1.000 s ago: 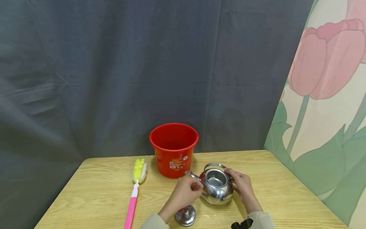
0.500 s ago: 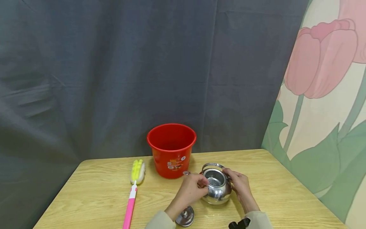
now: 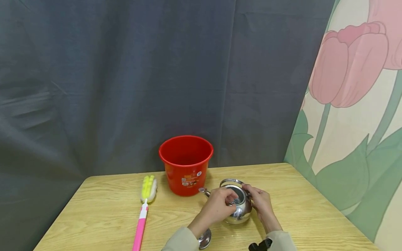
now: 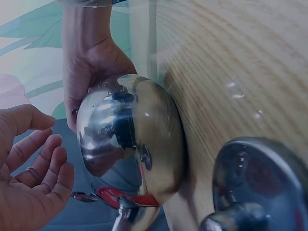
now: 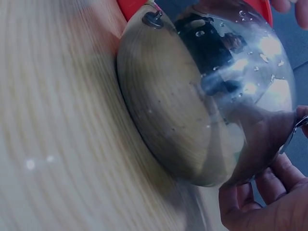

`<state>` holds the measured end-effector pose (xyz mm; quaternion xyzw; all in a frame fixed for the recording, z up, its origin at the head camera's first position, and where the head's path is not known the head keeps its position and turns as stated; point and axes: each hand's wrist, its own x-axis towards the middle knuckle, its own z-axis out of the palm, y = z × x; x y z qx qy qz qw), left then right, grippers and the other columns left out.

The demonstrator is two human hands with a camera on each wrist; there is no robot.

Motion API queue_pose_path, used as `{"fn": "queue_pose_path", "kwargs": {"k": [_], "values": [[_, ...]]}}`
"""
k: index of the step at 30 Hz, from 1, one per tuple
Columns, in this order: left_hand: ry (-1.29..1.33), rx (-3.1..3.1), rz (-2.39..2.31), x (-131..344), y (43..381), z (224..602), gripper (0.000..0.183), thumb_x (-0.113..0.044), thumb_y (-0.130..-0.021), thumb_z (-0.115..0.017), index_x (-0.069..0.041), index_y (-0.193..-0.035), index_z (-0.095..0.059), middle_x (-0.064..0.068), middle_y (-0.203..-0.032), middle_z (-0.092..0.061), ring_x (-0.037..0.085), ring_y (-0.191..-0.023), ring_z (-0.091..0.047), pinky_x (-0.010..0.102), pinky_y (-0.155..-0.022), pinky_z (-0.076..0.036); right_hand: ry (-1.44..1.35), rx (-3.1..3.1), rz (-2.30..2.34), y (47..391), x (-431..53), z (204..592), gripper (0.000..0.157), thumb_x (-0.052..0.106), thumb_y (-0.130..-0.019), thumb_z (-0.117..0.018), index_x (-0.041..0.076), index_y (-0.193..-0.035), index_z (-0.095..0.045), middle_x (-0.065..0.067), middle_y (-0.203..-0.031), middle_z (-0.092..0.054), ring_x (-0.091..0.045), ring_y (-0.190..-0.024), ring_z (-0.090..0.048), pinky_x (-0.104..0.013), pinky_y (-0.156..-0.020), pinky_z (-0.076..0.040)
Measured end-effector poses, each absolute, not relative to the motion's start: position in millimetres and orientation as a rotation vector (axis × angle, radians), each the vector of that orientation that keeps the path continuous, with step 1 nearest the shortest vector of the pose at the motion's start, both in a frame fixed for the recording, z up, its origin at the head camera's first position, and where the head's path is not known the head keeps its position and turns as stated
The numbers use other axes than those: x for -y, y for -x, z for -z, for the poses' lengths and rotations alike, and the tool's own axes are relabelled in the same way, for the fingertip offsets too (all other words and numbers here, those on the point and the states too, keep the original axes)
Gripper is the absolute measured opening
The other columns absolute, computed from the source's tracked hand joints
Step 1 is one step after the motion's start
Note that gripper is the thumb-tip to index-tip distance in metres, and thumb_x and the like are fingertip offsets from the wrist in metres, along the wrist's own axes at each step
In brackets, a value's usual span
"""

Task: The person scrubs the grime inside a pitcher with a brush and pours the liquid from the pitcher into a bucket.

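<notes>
A shiny steel teapot (image 3: 239, 213) with a hoop handle stands tilted slightly on the table, its spout pointing left. My right hand (image 3: 260, 205) grips its right side near the handle joint; in the right wrist view the fingers (image 5: 272, 185) curl against the steel wall. Over the mouth is my left hand (image 3: 218, 206), thumb and fingers bent with a gap between them. Through that gap shows the perforated strainer (image 3: 233, 201) inside the mouth. The left wrist view shows nothing between these fingers (image 4: 41, 166). Beneath the left wrist lies the round lid (image 3: 205, 239), knob up, partly hidden by the sleeve.
A red bucket (image 3: 186, 176) stands behind the teapot, near the spout tip. To the left lies a brush (image 3: 140, 228) with a pink handle and a yellow-and-white head. A dark curtain (image 3: 141, 87) hangs behind the wooden table (image 3: 94, 216).
My left hand has moved right, from beside the spout to over the teapot's mouth. The right hand keeps its grip on the teapot. The whole head view has shifted slightly.
</notes>
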<state>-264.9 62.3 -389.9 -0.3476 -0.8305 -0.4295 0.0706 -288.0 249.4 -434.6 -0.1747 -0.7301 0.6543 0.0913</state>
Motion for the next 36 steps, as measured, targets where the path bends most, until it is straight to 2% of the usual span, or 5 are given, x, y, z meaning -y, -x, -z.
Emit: {"fn": "queue_pose_path", "kwargs": {"k": [6,20,28,36], "values": [[1.102,2.510,1.120,-71,267,387,0.012,-0.006,-0.072,-0.070,-0.010,-0.083,-0.067,-0.007,-0.081,-0.059,0.004,-0.076,-0.055,0.014,-0.066,-0.043,0.497,2.164,-1.938,288,-248,436,0.041,0.043,-0.080,-0.069,0.004,-0.093,-0.072,0.000,-0.095,-0.063,-0.016,-0.087,-0.054,-0.030,-0.072,-0.047],[1.092,2.594,0.943,-80,274,390,0.013,-0.008,-0.070,-0.073,-0.016,-0.076,-0.064,-0.012,-0.076,-0.057,-0.001,-0.072,-0.050,0.014,-0.065,-0.042,0.496,2.150,-1.944,285,-247,433,0.043,0.043,-0.081,-0.068,0.005,-0.099,-0.072,0.002,-0.096,-0.065,-0.014,-0.087,-0.054,-0.032,-0.075,-0.047],[1.084,2.676,0.912,-83,275,388,0.013,-0.011,-0.073,-0.074,-0.014,-0.084,-0.068,-0.010,-0.078,-0.061,-0.001,-0.072,-0.051,0.015,-0.065,-0.044,0.490,2.137,-1.940,285,-246,433,0.039,0.041,-0.081,-0.069,0.004,-0.092,-0.073,0.002,-0.089,-0.064,-0.014,-0.083,-0.054,-0.030,-0.071,-0.047],[1.091,2.715,0.889,-87,275,388,0.010,-0.017,-0.075,-0.073,-0.016,-0.082,-0.067,-0.012,-0.075,-0.061,-0.003,-0.070,-0.052,0.015,-0.063,-0.044,0.494,2.133,-1.946,284,-246,433,0.044,0.044,-0.080,-0.069,0.004,-0.099,-0.073,0.002,-0.093,-0.066,-0.014,-0.084,-0.054,-0.029,-0.070,-0.048]]}}
